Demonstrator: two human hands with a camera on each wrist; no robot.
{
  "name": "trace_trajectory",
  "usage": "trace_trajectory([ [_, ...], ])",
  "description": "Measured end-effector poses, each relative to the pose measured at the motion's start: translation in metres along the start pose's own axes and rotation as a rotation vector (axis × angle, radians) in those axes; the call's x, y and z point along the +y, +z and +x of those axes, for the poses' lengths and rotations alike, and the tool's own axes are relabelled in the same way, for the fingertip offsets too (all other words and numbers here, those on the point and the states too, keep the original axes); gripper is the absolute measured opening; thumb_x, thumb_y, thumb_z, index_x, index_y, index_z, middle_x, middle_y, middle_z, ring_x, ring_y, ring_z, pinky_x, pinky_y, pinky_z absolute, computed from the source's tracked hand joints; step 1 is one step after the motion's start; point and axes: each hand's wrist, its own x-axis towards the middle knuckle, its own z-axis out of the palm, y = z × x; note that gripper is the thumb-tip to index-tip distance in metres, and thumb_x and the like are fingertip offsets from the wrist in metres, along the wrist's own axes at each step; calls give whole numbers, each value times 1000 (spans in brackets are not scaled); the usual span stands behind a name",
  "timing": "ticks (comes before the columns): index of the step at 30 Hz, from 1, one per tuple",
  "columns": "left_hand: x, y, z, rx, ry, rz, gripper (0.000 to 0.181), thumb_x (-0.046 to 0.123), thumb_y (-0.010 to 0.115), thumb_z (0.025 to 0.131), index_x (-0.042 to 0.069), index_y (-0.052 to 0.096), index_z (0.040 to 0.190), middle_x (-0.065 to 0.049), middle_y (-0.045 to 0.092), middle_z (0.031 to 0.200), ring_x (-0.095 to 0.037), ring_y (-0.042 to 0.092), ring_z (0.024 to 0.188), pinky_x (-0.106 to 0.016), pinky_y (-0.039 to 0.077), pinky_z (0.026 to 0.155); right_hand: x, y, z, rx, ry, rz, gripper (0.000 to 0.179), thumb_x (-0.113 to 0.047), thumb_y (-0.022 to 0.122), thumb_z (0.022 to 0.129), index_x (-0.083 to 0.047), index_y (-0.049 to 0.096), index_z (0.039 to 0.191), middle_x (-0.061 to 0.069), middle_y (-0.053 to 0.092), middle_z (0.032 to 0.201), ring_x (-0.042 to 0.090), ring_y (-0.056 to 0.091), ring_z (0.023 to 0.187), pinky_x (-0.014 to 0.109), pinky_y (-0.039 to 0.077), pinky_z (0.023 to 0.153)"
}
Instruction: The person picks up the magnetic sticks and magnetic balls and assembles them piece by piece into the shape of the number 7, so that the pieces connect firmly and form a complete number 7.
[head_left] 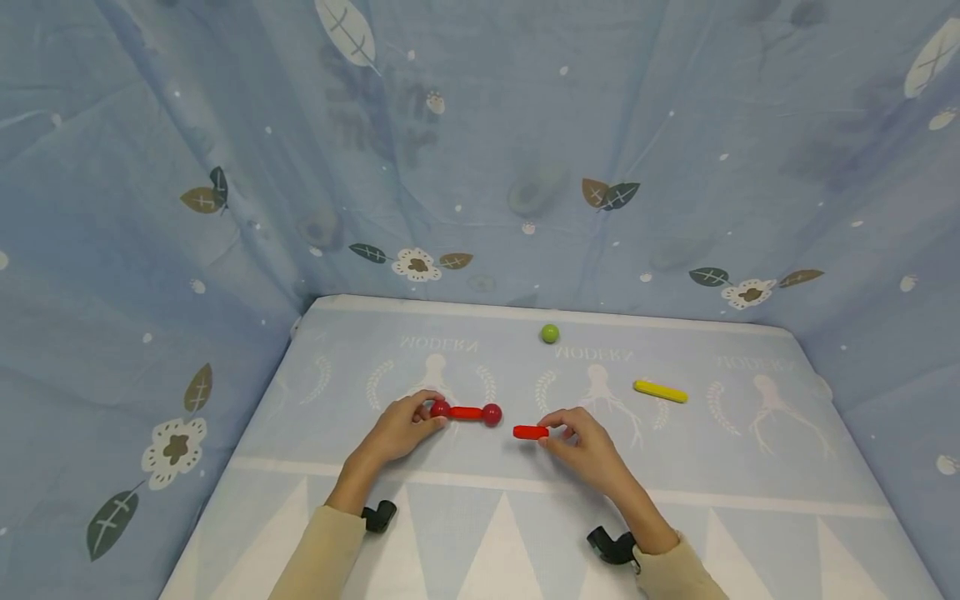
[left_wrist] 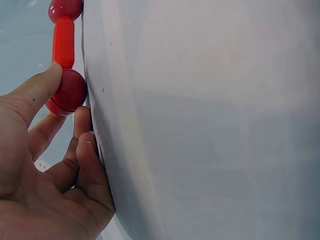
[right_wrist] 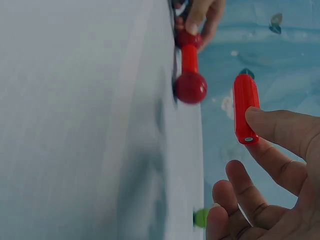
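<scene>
My left hand point(head_left: 405, 427) pinches the left ball of a dumbbell-shaped piece: a red rod point(head_left: 467, 413) with a dark red ball point(head_left: 492, 415) at each end. In the left wrist view the thumb lies on the near ball point(left_wrist: 70, 91), close to the rod's end. My right hand point(head_left: 587, 446) holds a second short red rod point(head_left: 531, 432) by one end between thumb and index finger. The right wrist view shows this ridged rod point(right_wrist: 244, 100) with a small round metallic spot on its end face. It is held apart from the dumbbell piece, to its right.
A green ball point(head_left: 550, 333) lies near the back edge of the table point(head_left: 465, 533). Farther right is a yellow rod point(head_left: 660, 392). Blue patterned curtains point(head_left: 480, 150) close off the back and sides. Black devices point(head_left: 611, 546) sit at both wrists.
</scene>
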Motion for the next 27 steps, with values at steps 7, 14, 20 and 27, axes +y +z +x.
trace_trajectory([
  [7, 1, 0, -1, -1, -6, 7, 40, 28, 76, 91, 17, 64, 128, 2, 60, 85, -16, 52, 74, -33, 43, 66, -13, 30, 5, -81, -97, 22, 22, -13, 78, 88, -27, 73, 104, -1, 62, 104, 19, 55, 93, 37, 49, 80],
  [14, 0, 1, 0, 6, -11, 5, 39, 27, 77, 91, 19, 64, 127, 1, 59, 85, -16, 52, 75, -33, 44, 66, -22, 55, 7, -167, -166, 39, 21, -12, 77, 89, -23, 72, 106, -1, 61, 105, 19, 55, 90, 35, 48, 78],
  [20, 0, 0, 0, 9, 6, 0, 38, 26, 77, 90, 19, 65, 125, 2, 60, 85, -16, 52, 76, -33, 44, 66, -29, 74, 12, -227, -222, 13, 20, -10, 76, 87, -21, 73, 104, -1, 59, 96, 18, 53, 86, 31, 45, 75],
  [27, -2, -1, 1, 7, 23, 0, 36, 27, 76, 91, 19, 65, 124, 2, 59, 84, -15, 52, 75, -33, 44, 66, -34, 93, 17, -303, -263, -25, 20, -11, 78, 86, -23, 73, 101, -6, 62, 98, 19, 54, 88, 28, 44, 78],
])
